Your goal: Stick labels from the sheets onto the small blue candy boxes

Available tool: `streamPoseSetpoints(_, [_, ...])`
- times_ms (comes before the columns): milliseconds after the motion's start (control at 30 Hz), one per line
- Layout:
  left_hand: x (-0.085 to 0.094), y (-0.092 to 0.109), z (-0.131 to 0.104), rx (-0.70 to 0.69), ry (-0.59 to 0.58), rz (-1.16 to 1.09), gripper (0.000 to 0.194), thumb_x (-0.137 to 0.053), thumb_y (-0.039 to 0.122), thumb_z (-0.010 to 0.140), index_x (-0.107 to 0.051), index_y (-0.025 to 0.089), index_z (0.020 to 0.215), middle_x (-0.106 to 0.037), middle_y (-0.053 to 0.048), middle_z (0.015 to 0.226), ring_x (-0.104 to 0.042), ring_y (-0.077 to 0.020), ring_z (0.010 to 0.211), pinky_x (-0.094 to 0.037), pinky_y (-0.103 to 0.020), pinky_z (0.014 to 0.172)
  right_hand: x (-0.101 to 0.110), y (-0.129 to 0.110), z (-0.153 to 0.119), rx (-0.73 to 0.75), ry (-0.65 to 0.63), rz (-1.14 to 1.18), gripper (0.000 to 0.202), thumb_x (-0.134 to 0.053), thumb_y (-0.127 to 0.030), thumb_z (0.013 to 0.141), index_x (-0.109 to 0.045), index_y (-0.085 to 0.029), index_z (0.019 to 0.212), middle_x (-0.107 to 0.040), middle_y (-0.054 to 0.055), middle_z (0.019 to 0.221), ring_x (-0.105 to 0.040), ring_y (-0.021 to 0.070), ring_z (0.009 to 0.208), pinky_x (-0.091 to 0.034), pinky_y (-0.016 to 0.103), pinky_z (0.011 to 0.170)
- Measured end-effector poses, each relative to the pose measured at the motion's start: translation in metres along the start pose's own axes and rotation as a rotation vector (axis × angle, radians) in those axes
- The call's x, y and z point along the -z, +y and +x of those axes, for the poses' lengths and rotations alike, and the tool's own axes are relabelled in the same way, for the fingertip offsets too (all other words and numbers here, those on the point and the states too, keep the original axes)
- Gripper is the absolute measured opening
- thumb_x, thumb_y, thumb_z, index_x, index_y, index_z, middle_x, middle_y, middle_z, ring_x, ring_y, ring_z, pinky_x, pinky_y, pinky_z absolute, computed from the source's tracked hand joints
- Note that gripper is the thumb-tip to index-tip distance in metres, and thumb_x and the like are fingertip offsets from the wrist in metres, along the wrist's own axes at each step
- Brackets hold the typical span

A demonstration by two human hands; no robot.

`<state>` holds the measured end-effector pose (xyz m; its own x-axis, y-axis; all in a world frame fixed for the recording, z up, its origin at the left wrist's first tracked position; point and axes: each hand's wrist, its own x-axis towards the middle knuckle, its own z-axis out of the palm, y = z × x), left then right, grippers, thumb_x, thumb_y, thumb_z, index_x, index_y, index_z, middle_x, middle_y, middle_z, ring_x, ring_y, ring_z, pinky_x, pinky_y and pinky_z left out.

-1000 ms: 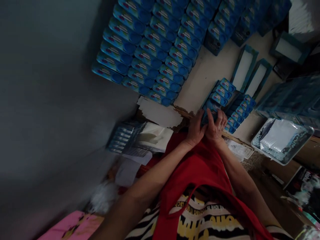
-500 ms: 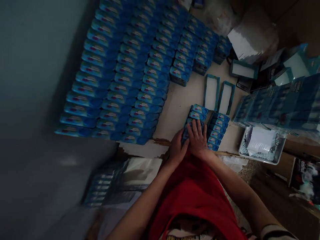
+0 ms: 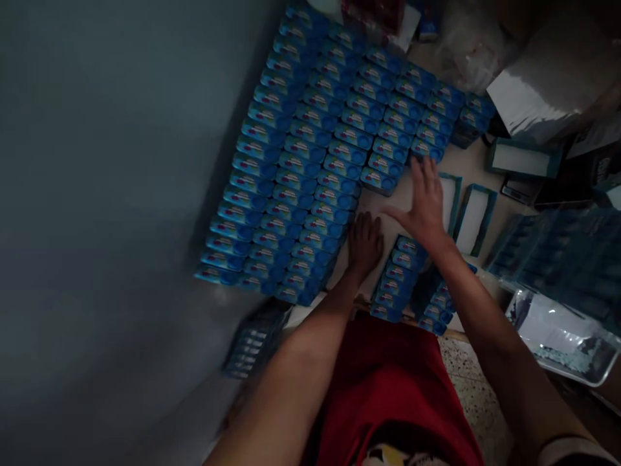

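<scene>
Blue boxes (image 3: 295, 178) packed on left of counter (image 3: 470, 158); short row (image 3: 396, 281) at near edge | grip: right hand (image 3: 412, 194) wide, left hand (image 3: 366, 243) loosely spread, neither visibly holding anything | risk: fingertip nudge could skew packed boxes; forearm brush could topple short row

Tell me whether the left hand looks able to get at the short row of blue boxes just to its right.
Probably yes: the left hand is beside the row of blue boxes, with bare tabletop between them and nothing seen blocking.
</scene>
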<state>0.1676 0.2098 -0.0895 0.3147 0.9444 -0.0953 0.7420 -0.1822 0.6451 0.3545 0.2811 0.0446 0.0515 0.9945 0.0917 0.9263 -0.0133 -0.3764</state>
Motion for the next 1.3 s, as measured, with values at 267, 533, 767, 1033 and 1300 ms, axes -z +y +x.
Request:
streamPoseSetpoints(267, [0.002, -0.004, -0.004, 0.023, -0.002, 0.011, 0.057, -0.05, 0.035, 0.104, -0.056, 0.014, 0.157, -0.042, -0.023, 0.171, -0.025, -0.0373, 0.167, -0.021, -0.064, 0.133, -0.049, -0.03, 0.056, 0.142, -0.161, -0.142, 0.097, -0.048, -0.074, 0.103, -0.024, -0.009, 0.172, -0.02, 0.027, 0.179, -0.01, 0.0425, 0.169, -0.003, 0.073, 0.133])
streamPoseSetpoints(533, [0.007, -0.002, -0.007, 0.065, -0.079, -0.031, 0.058, -0.054, 0.032, 0.101, -0.056, 0.012, 0.155, -0.039, -0.023, 0.172, -0.021, -0.037, 0.168, -0.021, -0.064, 0.134, -0.032, -0.056, 0.04, 0.064, -0.26, -0.205, 0.084, -0.069, -0.042, 0.1, -0.032, -0.015, 0.17, -0.039, 0.025, 0.171, -0.033, 0.0424, 0.161, -0.024, 0.069, 0.131])
streamPoseSetpoints(767, [0.007, -0.003, -0.011, 0.094, -0.088, 0.03, 0.061, -0.049, 0.034, 0.104, -0.05, 0.013, 0.161, -0.036, -0.021, 0.174, -0.018, -0.0387, 0.168, -0.016, -0.064, 0.135, -0.042, -0.051, 0.067, 0.003, -0.187, -0.148, 0.062, -0.042, -0.042, 0.107, -0.042, -0.02, 0.165, -0.059, 0.01, 0.155, -0.039, 0.0283, 0.158, -0.029, 0.059, 0.133])
streamPoseSetpoints(1033, [0.011, -0.001, -0.013, 0.058, -0.086, 0.028, 0.062, -0.047, 0.036, 0.105, -0.049, 0.007, 0.159, -0.034, -0.027, 0.173, -0.014, -0.0388, 0.169, -0.014, -0.064, 0.136, 0.058, -0.033, -0.006, 0.052, -0.112, -0.197, 0.07, -0.051, -0.051, 0.099, -0.043, -0.029, 0.165, -0.051, 0.011, 0.159, -0.045, 0.0336, 0.151, -0.041, 0.056, 0.124])
streamPoseSetpoints(1300, [0.012, 0.009, -0.012, 0.03, -0.04, 0.077, 0.059, -0.041, 0.036, 0.107, -0.049, 0.011, 0.16, -0.033, -0.023, 0.175, -0.02, -0.0402, 0.167, -0.018, -0.066, 0.133, 0.105, 0.102, -0.09, -0.271, 0.145, -0.402, 0.071, -0.064, -0.039, 0.092, -0.051, -0.021, 0.16, -0.041, 0.02, 0.159, -0.037, 0.0428, 0.151, -0.032, 0.069, 0.124])
